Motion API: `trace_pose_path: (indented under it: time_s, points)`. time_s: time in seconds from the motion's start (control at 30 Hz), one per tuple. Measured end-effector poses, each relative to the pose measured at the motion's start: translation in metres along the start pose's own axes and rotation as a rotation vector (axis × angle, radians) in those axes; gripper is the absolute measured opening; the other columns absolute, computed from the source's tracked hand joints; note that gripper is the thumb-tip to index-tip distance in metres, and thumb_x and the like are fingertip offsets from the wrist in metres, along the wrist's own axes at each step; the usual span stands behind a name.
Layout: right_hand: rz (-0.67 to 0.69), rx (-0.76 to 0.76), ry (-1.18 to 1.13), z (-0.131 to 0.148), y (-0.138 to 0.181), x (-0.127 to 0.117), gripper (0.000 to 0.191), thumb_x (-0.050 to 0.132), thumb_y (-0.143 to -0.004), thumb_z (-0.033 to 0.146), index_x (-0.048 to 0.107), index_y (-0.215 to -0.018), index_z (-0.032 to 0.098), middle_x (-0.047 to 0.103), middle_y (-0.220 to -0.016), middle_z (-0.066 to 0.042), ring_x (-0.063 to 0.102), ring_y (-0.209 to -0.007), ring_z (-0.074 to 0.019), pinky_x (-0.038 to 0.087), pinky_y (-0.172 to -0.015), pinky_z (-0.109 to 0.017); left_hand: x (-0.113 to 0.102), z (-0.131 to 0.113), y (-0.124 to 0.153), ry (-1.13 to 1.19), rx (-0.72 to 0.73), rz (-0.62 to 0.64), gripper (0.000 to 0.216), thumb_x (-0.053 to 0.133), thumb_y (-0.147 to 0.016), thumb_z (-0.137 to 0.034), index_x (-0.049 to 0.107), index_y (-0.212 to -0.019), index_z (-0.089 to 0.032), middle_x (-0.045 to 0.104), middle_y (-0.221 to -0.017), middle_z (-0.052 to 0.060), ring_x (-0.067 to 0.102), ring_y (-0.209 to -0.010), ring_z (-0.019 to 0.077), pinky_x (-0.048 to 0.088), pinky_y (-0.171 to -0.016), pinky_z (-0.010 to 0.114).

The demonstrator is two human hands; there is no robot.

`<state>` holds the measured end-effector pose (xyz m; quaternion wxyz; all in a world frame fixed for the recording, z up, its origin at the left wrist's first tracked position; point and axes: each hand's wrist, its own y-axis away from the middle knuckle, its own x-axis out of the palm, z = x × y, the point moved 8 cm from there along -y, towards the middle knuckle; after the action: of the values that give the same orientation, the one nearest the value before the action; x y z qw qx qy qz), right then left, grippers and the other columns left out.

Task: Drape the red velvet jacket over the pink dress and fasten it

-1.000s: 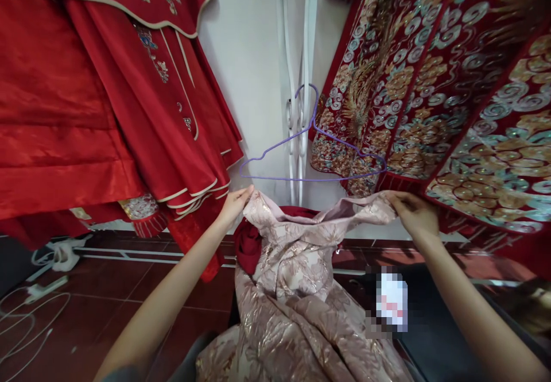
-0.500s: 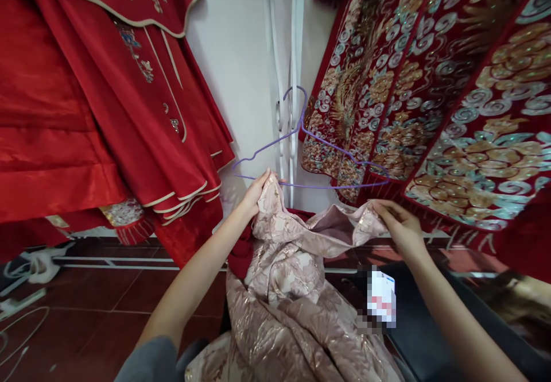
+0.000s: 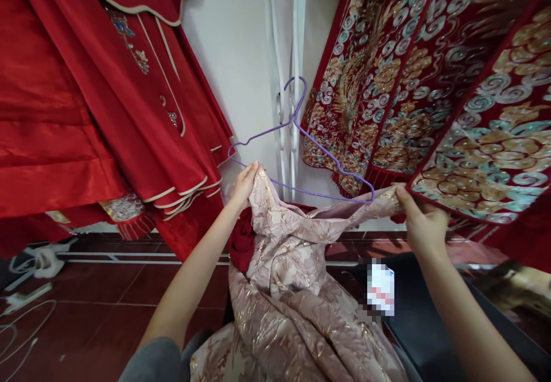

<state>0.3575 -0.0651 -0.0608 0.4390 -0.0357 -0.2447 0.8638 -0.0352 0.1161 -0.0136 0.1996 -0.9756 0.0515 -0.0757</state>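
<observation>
A pale pink dress point(image 3: 297, 261) with a gold-flecked pattern spreads from my hands down toward my lap. My left hand point(image 3: 247, 184) pinches its left upper edge beside the lower left part of a purple hanger point(image 3: 331, 155). At the right, my right hand point(image 3: 424, 221) grips the other end of the neckline and pulls it taut. The hanger hangs tilted, its right end overlapping the stretched cloth in front of my right hand. A dark red fabric rosette point(image 3: 242, 241) sits on the dress's left side.
Red garments point(image 3: 129, 83) hang at the left, and a heavily embroidered red garment point(image 3: 408, 95) hangs at the right. White metal poles point(image 3: 295, 37) stand ahead. A dark seat or case point(image 3: 434, 313) lies at lower right, near a blurred white card point(image 3: 381, 293). White cables point(image 3: 30, 336) lie on the floor.
My right hand has moved outward to the right, stretching the neckline straighter. My left hand has shifted slightly left and up. The hanger has swung, its right end now lower and over the cloth.
</observation>
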Motion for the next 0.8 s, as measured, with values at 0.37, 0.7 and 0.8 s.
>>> trace_pose_path:
  time_s: [0.37, 0.7, 0.8]
  points:
    - [0.119, -0.195, 0.137, 0.040, -0.004, 0.028, 0.028, 0.063, -0.082, 0.047, 0.069, -0.093, 0.021, 0.070, -0.098, -0.005, 0.064, -0.101, -0.0249, 0.043, -0.103, -0.044, 0.002, -0.001, 0.000, -0.141, 0.142, -0.047, 0.042, 0.058, -0.081, -0.058, 0.068, -0.074, -0.017, 0.064, -0.073, 0.001, 0.056, -0.071, 0.0136, 0.044, -0.071, 0.024]
    - [0.357, -0.558, 0.275, 0.090, -0.050, 0.140, 0.019, 0.054, -0.088, 0.038, 0.066, -0.093, 0.023, 0.069, -0.092, -0.005, 0.063, -0.087, -0.0230, 0.049, -0.082, -0.037, 0.049, 0.033, 0.034, 0.057, -0.070, 0.060, 0.044, 0.061, -0.078, -0.062, 0.067, -0.078, -0.018, 0.065, -0.071, 0.000, 0.058, -0.066, 0.0120, 0.046, -0.068, 0.023]
    - [0.482, -0.514, 0.317, 0.075, -0.052, 0.155, 0.023, 0.047, -0.091, 0.040, 0.062, -0.096, 0.023, 0.067, -0.086, -0.004, 0.062, -0.079, -0.0219, 0.048, -0.075, -0.035, 0.044, 0.018, 0.040, -0.036, 0.018, 0.076, 0.043, 0.057, -0.082, -0.059, 0.070, -0.086, -0.018, 0.069, -0.083, 0.003, 0.062, -0.080, 0.0151, 0.047, -0.080, 0.026]
